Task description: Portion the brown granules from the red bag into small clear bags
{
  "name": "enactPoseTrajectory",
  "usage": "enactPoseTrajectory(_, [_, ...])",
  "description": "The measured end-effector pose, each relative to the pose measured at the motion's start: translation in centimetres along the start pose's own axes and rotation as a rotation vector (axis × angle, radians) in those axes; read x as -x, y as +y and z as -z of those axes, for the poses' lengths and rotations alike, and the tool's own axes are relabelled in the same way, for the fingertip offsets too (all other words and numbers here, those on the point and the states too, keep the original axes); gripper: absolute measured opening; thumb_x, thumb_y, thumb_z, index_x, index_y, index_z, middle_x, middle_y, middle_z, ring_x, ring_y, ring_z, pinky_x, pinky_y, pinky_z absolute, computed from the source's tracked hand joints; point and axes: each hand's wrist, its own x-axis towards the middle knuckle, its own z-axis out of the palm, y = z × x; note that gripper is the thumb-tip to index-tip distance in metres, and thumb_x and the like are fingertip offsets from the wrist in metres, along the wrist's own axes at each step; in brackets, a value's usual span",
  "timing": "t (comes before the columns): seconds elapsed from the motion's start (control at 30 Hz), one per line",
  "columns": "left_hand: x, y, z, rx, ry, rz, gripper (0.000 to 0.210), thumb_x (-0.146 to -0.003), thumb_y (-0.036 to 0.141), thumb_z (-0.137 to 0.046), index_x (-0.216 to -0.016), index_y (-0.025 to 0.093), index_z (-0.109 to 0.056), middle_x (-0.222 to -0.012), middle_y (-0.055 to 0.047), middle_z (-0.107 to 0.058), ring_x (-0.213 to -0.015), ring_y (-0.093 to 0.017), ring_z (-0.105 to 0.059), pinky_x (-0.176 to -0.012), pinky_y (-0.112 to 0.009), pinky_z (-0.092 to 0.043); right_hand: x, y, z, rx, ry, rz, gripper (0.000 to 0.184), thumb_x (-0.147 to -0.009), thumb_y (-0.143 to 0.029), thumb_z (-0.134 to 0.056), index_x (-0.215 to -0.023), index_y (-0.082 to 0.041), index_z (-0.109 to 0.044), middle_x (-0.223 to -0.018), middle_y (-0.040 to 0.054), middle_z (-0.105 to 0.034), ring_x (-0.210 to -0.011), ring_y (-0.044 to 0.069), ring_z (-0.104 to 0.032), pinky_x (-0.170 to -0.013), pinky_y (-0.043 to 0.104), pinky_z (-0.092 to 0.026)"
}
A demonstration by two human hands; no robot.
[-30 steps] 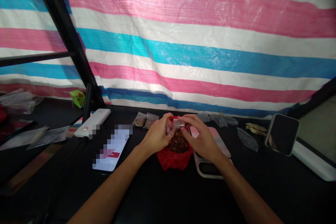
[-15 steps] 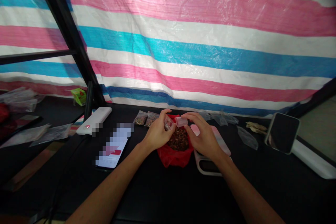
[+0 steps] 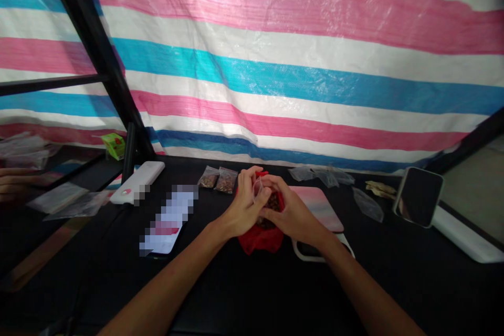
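My left hand (image 3: 244, 203) is closed around a small clear plastic bag (image 3: 257, 188), its upper part showing between fingers and thumb. Against it rests my right hand (image 3: 289, 212), fingers curled over toward the bag; whatever it grips is hidden. Both hands are over a red plastic bag (image 3: 260, 240) of brown, seed-like pieces (image 3: 274, 201), which they partly cover. Just right of it, under my right wrist, lies a pinkish-white scale-like device (image 3: 315, 205). Two small filled clear bags (image 3: 208, 177) lie behind my left hand.
Flat clear bags (image 3: 333, 176) lie at the back right, near a phone-like device on a stand (image 3: 419, 197). To the left are a lit phone (image 3: 167, 226) and a white power bank (image 3: 137, 182). Another person's hand (image 3: 16, 182) shows at the left edge.
My hands have come together over the red bag. The small translucent cup in my right hand has dropped from sight. Another person's hand has appeared at far left.
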Motion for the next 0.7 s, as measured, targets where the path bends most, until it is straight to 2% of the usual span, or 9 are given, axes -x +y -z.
enactPoseTrajectory(0.1, [0.0,-0.1,0.0,0.051,-0.030,0.020,0.057,-0.100,0.062,-0.049,-0.142,0.026,-0.035,-0.122,-0.009,-0.043,-0.116,-0.025,-0.047,-0.105,-0.043,-0.043,-0.1,-0.9,0.8,-0.090,-0.047,-0.037,0.049,-0.090,-0.025,-0.072,-0.134,-0.030,-0.052,-0.124,0.0040,-0.070,-0.110,0.022,-0.068,-0.100,0.039,-0.052])
enactPoseTrajectory(0.2, [-0.5,-0.6,0.5,0.037,0.061,0.027,0.063,-0.099,0.069,-0.045,-0.142,0.024,-0.035,-0.113,-0.007,-0.043,-0.105,-0.022,-0.047,-0.101,-0.040,-0.043,0.0,-1.2,3.9,0.065,-0.060,-0.085,0.041,-0.088,-0.023,-0.070,-0.128,-0.028,-0.060,-0.113,0.0029,-0.071,-0.103,0.022,-0.067,-0.095,0.038,-0.051])
enactPoseTrajectory(0.27, [-0.8,-1.0,0.9,-0.039,0.170,0.027,0.052,-0.103,0.062,-0.038,-0.139,0.023,-0.039,-0.111,-0.006,-0.044,-0.103,-0.021,-0.047,-0.100,-0.039,-0.042,0.3,-0.8,6.8,0.181,-0.071,-0.169,0.040,-0.086,-0.022,-0.068,-0.125,-0.026,-0.062,-0.103,0.0020,-0.071,-0.095,0.022,-0.065,-0.086,0.037,-0.051])
enactPoseTrajectory(0.37, [-1.0,-1.5,1.4,-0.248,0.260,-0.039,0.037,-0.108,0.047,-0.035,-0.134,0.022,-0.044,-0.114,-0.008,-0.047,-0.105,-0.022,-0.048,-0.101,-0.040,-0.042,1.2,0.3,10.6,0.310,-0.185,-0.339,0.040,-0.084,-0.025,-0.065,-0.125,-0.025,-0.062,-0.092,0.0013,-0.068,-0.083,0.022,-0.064,-0.076,0.036,-0.050])
enactPoseTrajectory(0.43, [-0.9,-1.7,1.5,-0.366,0.246,-0.094,0.032,-0.109,0.040,-0.036,-0.133,0.021,-0.046,-0.117,-0.010,-0.049,-0.109,-0.024,-0.048,-0.101,-0.042,-0.042,1.9,0.8,12.1,0.390,-0.227,-0.427,0.047,-0.082,-0.029,-0.069,-0.128,-0.024,-0.062,-0.095,0.0031,-0.069,-0.086,0.024,-0.066,-0.076,0.036,-0.051])
enactPoseTrajectory(0.5, [-0.8,-1.8,1.6,-0.422,0.208,-0.115,0.031,-0.108,0.036,-0.036,-0.133,0.020,-0.046,-0.119,-0.011,-0.050,-0.111,-0.024,-0.049,-0.100,-0.042,-0.043,2.4,1.1,12.7,0.432,-0.254,-0.471,0.064,-0.081,-0.036,-0.073,-0.141,-0.025,-0.056,-0.106,0.0061,-0.070,-0.092,0.027,-0.067,-0.079,0.038,-0.053])
enactPoseTrajectory(0.6, [-0.8,-2.0,1.7,-0.446,0.198,-0.114,0.031,-0.108,0.034,-0.036,-0.133,0.020,-0.047,-0.120,-0.011,-0.051,-0.113,-0.025,-0.050,-0.099,-0.042,-0.045,2.7,1.5,13.0,0.410,-0.246,-0.428,0.083,-0.081,-0.049,-0.077,-0.155,-0.030,-0.044,-0.127,0.0095,-0.066,-0.099,0.028,-0.067,-0.084,0.039,-0.055])
enactPoseTrajectory(0.7, [-1.0,-2.3,2.0,-0.440,0.248,-0.111,0.029,-0.109,0.034,-0.035,-0.130,0.020,-0.049,-0.117,-0.010,-0.054,-0.110,-0.024,-0.052,-0.098,-0.041,-0.045,2.3,2.1,13.0,0.394,-0.127,-0.333,0.076,-0.086,-0.059,-0.071,-0.153,-0.032,-0.047,-0.125,0.0086,-0.066,-0.095,0.025,-0.065,-0.083,0.039,-0.055])
